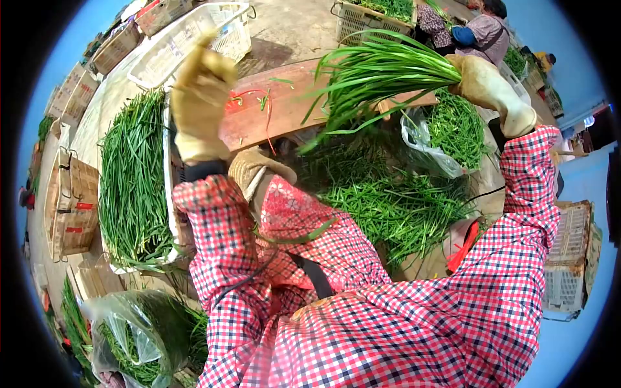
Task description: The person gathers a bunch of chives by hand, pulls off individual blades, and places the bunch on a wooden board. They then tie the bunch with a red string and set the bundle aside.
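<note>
In the head view, my right hand is grasping 1 bunch of green stalks by 1 end, the free end fanning out above the table. My left hand is blurring near the table's left side; I'm not managing to tell whether it's closing on anything. I'm favouring a firm, uncrushing hold, supporting the drooping end.

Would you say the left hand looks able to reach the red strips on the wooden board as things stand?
Probably yes: the gloved left hand looks empty, if blurred, and the red strips lie uncovered on the wooden board nearby.
</note>
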`<state>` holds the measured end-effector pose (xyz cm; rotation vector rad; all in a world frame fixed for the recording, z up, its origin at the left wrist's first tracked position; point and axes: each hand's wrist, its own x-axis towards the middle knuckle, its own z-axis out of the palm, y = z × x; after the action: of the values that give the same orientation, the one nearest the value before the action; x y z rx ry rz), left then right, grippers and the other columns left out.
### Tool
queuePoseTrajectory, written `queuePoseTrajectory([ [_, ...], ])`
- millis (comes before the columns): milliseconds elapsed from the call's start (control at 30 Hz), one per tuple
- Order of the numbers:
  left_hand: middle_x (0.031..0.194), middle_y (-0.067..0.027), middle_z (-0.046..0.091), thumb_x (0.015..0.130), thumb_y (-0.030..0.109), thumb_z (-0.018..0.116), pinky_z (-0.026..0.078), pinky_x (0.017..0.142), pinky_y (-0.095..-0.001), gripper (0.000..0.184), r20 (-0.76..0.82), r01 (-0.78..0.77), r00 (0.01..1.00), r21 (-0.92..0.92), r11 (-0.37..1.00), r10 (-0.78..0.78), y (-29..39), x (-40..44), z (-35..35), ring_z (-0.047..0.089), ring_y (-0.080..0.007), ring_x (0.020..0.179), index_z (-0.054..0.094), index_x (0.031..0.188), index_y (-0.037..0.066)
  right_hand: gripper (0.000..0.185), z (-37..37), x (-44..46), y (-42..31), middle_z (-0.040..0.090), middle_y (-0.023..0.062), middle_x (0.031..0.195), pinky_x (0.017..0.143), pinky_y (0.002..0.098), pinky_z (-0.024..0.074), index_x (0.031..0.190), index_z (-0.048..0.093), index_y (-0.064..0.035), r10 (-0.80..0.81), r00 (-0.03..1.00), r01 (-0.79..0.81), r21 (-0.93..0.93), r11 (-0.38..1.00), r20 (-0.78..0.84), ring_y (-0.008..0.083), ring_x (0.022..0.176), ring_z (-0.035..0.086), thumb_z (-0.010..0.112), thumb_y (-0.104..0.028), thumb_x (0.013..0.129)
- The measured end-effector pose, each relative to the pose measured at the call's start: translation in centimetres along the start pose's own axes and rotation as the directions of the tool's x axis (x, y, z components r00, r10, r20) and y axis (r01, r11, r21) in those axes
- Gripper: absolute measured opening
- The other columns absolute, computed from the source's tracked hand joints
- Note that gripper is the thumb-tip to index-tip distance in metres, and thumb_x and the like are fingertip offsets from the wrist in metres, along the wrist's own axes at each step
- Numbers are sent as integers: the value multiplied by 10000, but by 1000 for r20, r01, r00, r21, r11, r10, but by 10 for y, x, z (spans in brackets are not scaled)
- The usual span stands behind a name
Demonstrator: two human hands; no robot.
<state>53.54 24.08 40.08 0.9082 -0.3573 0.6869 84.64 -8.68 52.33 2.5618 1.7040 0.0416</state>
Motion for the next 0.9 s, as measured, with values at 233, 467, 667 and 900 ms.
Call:
queuePoseTrajectory([
  [233, 861, -67, 714, 943, 285, 639, 530, 633, -254, 311, -194, 447, 877, 666, 597, -440, -31, -32, 53, 667, -137, 725, 685, 1101, 21, 276, 34, 71, -2, 614, 135, 753, 672, 358, 455, 1038, 608, -21, 123, 985, -94, 219, 971, -124, 239, 688, 553, 650, -84, 772],
  [467, 1229, -186, 642, 930, 316, 606, 488, 982, -370, 492, -443, 409, 817, 897, -169, -370, -71, -29, -25, 640, -285, 1120, 532, 1372, 115, 267, 111, 139, -17, 679, 186, 769, 590, 399, 509, 969, 678, -27, 157, 977, -184, 204, 961, 144, 273, 651, 662, 705, -173, 747],
  [667, 1347, -212, 532, 884, 399, 634, 423, 1035, -417, 620, -433, 209, 706, 883, -420, -560, -108, -49, -50, 507, -368, 1248, 474, 1353, 27, 330, 19, 51, 2, 703, 185, 869, 731, 412, 545, 972, 689, -42, 159, 854, -15, -282, 959, 496, 316, 810, 694, 769, -145, 669],
  [900, 1187, -193, 623, 861, 344, 659, 479, 953, -414, 479, -426, 218, 736, 885, -411, -526, -111, -48, -46, 583, -365, 1122, 587, 1215, 29, 420, -81, 23, 22, 711, 122, 851, 713, 321, 534, 1065, 685, -54, 51, 972, -54, 6, 999, 231, 144, 778, 650, 691, 91, 671],
])
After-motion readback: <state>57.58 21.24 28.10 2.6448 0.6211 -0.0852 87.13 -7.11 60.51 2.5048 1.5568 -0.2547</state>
